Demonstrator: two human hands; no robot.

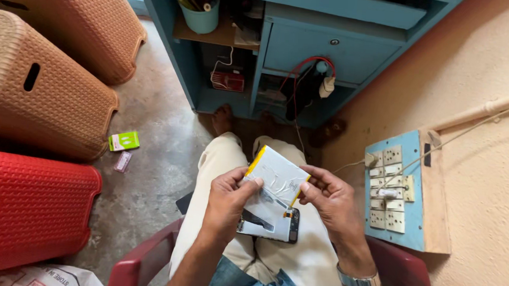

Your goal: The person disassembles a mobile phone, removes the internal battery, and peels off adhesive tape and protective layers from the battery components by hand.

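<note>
Head view: looking straight down at someone sitting in a dark red plastic chair, light trousers, both hands up over the lap.
Stools: three big woven-look plastic stools lying on their sides at the left, two tan ones and a red one closest to the camera.
Bench: blue wooden bench up top, with a drawer, open shelves, a pale blue cup full of small tools, and red and black wires hanging down.
Socket board: blue board on the right-hand wall, covered with white sockets and switches, with a plug and a cord in it.
Floor: bare concrete floor, a small green and white box lying on it near the stools, and a little pinkish packet just below that.
Phone: opened phone, back off, resting on the lap right under the hands.
Battery: flat silver battery pack with yellow edges, held tilted just above the phone.
Left hand: left hand curled, thumb and fingers pinching the pack's left edge.
Right hand: right hand pinching the pack's right edge with its fingertips, metal watch on the wrist.
</note>
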